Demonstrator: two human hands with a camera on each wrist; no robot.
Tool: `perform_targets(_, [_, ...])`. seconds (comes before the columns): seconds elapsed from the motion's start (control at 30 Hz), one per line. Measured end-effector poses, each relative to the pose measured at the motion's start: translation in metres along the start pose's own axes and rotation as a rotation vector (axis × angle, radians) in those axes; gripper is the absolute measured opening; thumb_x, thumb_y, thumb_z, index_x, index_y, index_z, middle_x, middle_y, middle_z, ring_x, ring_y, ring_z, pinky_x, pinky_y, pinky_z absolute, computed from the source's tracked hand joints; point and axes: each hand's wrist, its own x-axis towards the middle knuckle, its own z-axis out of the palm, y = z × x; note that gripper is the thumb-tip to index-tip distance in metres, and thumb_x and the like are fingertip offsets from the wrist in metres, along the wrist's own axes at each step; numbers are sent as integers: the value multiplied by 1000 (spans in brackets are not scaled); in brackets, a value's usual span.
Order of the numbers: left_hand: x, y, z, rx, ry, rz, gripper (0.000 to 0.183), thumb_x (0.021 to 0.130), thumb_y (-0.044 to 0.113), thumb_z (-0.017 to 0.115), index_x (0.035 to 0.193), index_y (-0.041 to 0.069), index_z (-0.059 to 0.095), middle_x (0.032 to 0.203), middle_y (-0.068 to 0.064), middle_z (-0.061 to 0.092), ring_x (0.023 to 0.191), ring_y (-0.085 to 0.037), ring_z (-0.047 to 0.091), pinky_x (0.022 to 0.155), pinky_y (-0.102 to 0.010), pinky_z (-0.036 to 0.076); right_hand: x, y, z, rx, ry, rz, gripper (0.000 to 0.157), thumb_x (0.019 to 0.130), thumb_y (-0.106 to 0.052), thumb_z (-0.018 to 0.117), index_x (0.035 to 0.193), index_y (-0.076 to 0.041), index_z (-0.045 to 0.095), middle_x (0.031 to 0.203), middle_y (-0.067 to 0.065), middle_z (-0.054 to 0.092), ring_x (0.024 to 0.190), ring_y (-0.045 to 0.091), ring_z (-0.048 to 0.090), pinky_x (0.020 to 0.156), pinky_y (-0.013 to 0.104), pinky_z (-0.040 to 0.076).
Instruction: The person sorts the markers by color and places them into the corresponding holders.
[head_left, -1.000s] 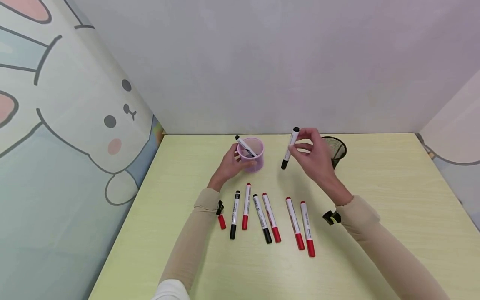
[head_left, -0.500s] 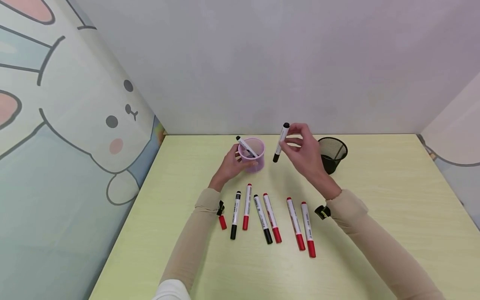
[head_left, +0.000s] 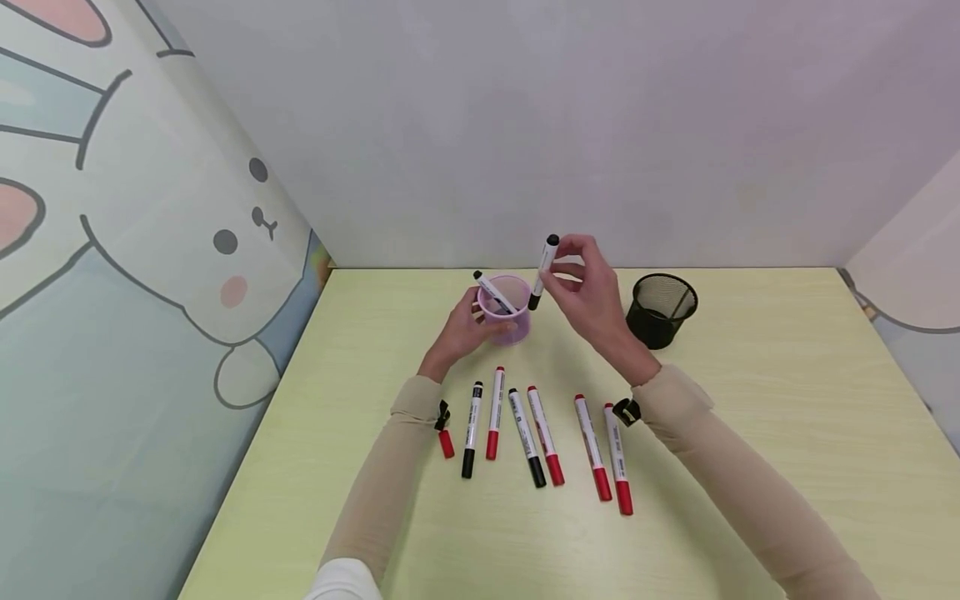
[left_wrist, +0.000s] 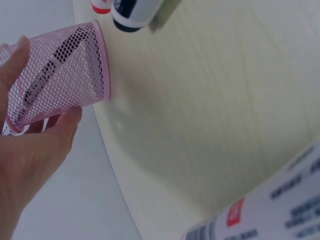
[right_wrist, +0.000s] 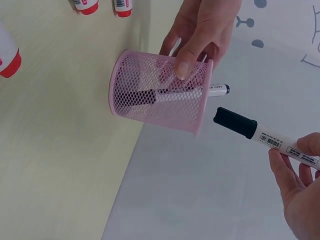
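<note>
My left hand [head_left: 462,328] grips a pink mesh pen cup [right_wrist: 160,92] by its side, fingers and thumb curled round it near the rim. One black-capped marker [head_left: 493,292] leans inside the cup, its end sticking out over the rim. Between thumb and fingertips my right hand [head_left: 588,292] pinches another black-capped whiteboard marker [right_wrist: 270,139], tilted with its black cap down. In the right wrist view that cap sits just outside the cup's opening. The head view has the held marker at the right of the cup's rim.
Several red-capped markers, such as this red marker [head_left: 592,448], and two black-capped ones, including a black marker [head_left: 472,430], lie in a row on the pale table [head_left: 750,467]. A black mesh cup [head_left: 660,312] stands at the right, near the back wall [head_left: 570,125].
My right hand has moved left with the marker, from near the black cup to beside the pink cup's rim. The left hand and pink cup have stayed put.
</note>
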Motion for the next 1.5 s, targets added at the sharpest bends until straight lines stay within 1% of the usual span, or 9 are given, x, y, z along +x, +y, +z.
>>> perform_targets(0.13, [0,2,0,-4,-3,-1,83,87,19,85,152,8,35,152,-13,45,143,-30,43,116,-40,40,3,-4,5,-7,-16,-16,43,92,10,70,129,6,49,120,20,59,105,33,72,88,39,60])
perform_targets(0.27, [-1,2,-1,-4,-2,-4,84,87,19,85,153,8,35,152,-12,45,143,-29,43,117,-40,39,7,-4,11,12,-32,-45,42,93,5,71,129,2,50,120,18,60,106,29,72,89,42,60])
perform_targets(0.5, [-1,2,0,5,-3,-9,85,87,20,85,154,9,33,154,-11,44,144,-27,41,117,-41,39,12,4,23,17,-71,-61,41,94,3,70,130,-1,50,119,15,59,106,28,71,89,41,60])
perform_targets(0.73, [-1,3,0,4,-6,-14,85,88,20,84,155,10,33,156,-10,43,145,-27,40,117,-41,39,14,8,32,0,-128,-52,39,95,5,68,130,1,50,120,16,59,106,31,71,90,44,60])
perform_targets(0.97, [-1,3,0,10,-6,-11,84,88,21,84,154,11,34,155,-8,43,144,-26,42,117,-39,40,14,17,39,-59,-196,-47,38,96,4,67,130,1,51,121,16,60,105,30,70,88,40,61])
perform_targets(1.1, [-1,2,0,16,-9,2,82,89,21,83,154,11,34,154,-9,43,142,-27,43,117,-40,40,14,21,44,-105,-245,-48,38,96,3,67,131,1,51,122,16,60,105,29,69,91,39,60])
perform_targets(1.27, [-1,2,0,20,-14,4,83,90,20,82,155,10,32,156,-9,42,141,-28,43,117,-41,40,13,25,49,-157,-315,-28,38,98,4,65,133,0,50,124,16,60,107,29,68,94,38,58])
perform_targets(1.5, [-1,3,-2,-17,-22,20,75,93,11,76,154,6,33,153,-13,44,141,-27,44,117,-41,40,14,28,55,-210,-400,-47,37,99,3,64,133,0,51,122,16,61,106,29,68,92,39,58])
